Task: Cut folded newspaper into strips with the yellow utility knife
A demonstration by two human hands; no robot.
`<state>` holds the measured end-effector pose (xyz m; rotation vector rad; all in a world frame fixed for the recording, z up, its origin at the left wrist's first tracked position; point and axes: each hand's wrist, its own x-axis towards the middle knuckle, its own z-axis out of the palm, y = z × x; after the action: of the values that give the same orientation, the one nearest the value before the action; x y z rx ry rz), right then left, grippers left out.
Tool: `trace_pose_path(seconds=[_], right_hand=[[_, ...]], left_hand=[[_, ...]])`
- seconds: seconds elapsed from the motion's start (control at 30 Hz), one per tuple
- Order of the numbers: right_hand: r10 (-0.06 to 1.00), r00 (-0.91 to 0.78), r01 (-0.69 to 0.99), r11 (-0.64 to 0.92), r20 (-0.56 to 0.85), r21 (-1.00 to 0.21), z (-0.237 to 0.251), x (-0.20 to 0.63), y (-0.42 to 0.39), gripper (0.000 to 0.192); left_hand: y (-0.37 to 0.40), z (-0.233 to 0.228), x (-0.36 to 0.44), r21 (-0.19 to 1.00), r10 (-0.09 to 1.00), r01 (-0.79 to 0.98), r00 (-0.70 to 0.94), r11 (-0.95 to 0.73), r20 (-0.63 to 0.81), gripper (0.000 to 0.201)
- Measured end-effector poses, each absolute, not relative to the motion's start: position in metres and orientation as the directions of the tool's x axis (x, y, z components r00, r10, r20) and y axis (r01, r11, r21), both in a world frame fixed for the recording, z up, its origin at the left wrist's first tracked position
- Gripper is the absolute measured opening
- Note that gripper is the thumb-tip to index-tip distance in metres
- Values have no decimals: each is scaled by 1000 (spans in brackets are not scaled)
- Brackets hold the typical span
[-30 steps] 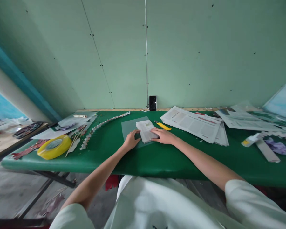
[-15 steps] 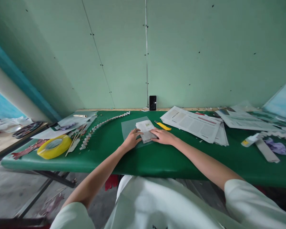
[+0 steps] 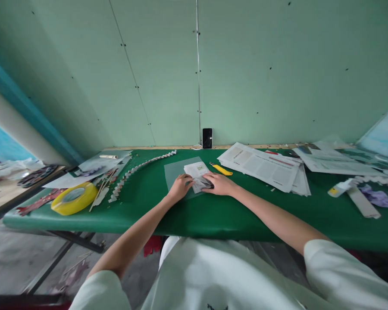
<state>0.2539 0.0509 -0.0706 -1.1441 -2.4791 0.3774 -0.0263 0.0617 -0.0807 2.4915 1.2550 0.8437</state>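
Observation:
A small printed white paper (image 3: 196, 168) lies at the middle of the green table, on a translucent sheet (image 3: 172, 169). At its left near side, my left hand (image 3: 180, 187) has its fingers curled and pressed together on the paper's edge. On the right near side, my right hand (image 3: 222, 185) grips the paper between thumb and fingers. The near part of the paper is bent up between both hands, and my fingers partly hide it. Just beyond my right hand rests a yellow utility knife (image 3: 222, 170), touched by neither hand.
Printed sheets (image 3: 258, 165) are piled right of the knife. A glue bottle (image 3: 339, 188) lies farther right. To the left are a folded paper chain (image 3: 136, 170) and a yellow tape roll (image 3: 74, 199). A phone (image 3: 207, 138) leans on the wall.
My fingers have gone from resting spread on the flat paper to curling in and gripping its sides. The paper's near part has bent upward.

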Motion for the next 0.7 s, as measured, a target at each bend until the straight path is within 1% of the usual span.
trace_pose_path(seconds=[0.03, 0.13, 0.17, 0.2, 0.23, 0.3, 0.37, 0.43, 0.5, 0.57, 0.63, 0.7], right_hand=[[769, -594, 670, 635, 235, -385, -72, 253, 52, 76], [762, -589, 664, 646, 269, -377, -80, 251, 55, 56], [765, -576, 658, 643, 289, -392, -82, 251, 57, 52], [776, -546, 652, 630, 315, -421, -85, 252, 59, 50], [800, -493, 651, 600, 343, -465, -87, 253, 62, 49], [866, -316, 646, 495, 387, -581, -90, 257, 67, 50], [906, -114, 618, 385, 407, -685, -94, 262, 73, 52], [907, 19, 581, 332, 420, -743, -97, 267, 79, 53], [900, 77, 552, 321, 430, -770, -101, 269, 83, 52], [903, 94, 535, 310, 420, -786, -103, 270, 86, 50], [910, 100, 535, 292, 403, -793, -105, 268, 86, 49], [917, 97, 543, 277, 387, -793, -105, 267, 86, 50]], left_hand=[[62, -80, -24, 448, 796, 661, 454, -602, 400, 22], [62, -77, -19, 469, 795, 649, 412, -599, 446, 22], [61, -76, -19, 471, 793, 650, 387, -596, 470, 24], [60, -75, -18, 468, 792, 658, 359, -590, 494, 31], [58, -74, -19, 461, 791, 668, 340, -584, 509, 40], [55, -75, -20, 429, 790, 689, 360, -584, 497, 54], [52, -79, -22, 388, 786, 695, 445, -605, 430, 56], [51, -85, -22, 367, 780, 691, 508, -622, 366, 57], [51, -90, -20, 379, 791, 696, 499, -610, 356, 62], [51, -94, -17, 408, 814, 707, 463, -578, 351, 67], [50, -95, -16, 412, 834, 728, 444, -549, 327, 63], [47, -94, -16, 371, 840, 759, 433, -535, 326, 56]])
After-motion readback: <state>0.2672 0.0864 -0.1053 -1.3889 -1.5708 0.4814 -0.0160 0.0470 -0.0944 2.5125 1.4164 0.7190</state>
